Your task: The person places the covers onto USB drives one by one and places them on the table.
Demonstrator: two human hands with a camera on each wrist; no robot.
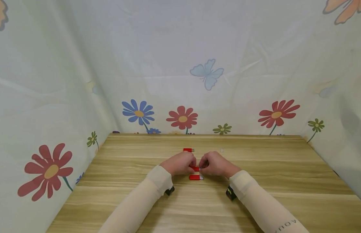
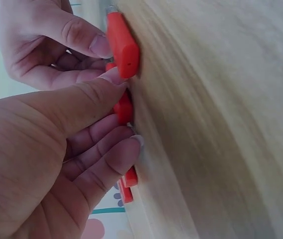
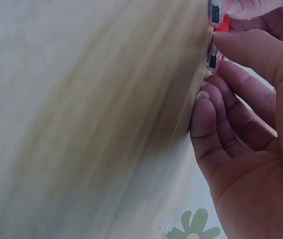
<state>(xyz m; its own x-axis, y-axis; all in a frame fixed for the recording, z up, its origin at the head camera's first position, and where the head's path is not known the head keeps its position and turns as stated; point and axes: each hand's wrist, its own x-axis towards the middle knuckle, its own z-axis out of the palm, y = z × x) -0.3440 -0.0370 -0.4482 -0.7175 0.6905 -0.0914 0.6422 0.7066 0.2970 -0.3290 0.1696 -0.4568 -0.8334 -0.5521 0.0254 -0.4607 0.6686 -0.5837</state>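
Observation:
Both hands meet over a red USB stick (image 1: 195, 169) at the table's middle. My left hand (image 1: 181, 162) pinches its red body between thumb and fingers, low over the wood. From the other side, my right hand (image 1: 216, 164) has its thumb and fingertips at the stick's clear capped end (image 3: 213, 60). Nearer to me lies a second red USB stick (image 1: 194, 177), its clear cap (image 3: 215, 14) pointing right. In the left wrist view, the left thumb partly hides the held stick.
Beyond the left hand lies another red USB stick (image 1: 187, 149) with its metal plug bare; the left wrist view shows two red ends (image 2: 126, 193) there. A small clear cap (image 1: 222, 150) lies at the back right. Flower-patterned cloth (image 1: 227, 106) surrounds the wooden table (image 1: 273, 200).

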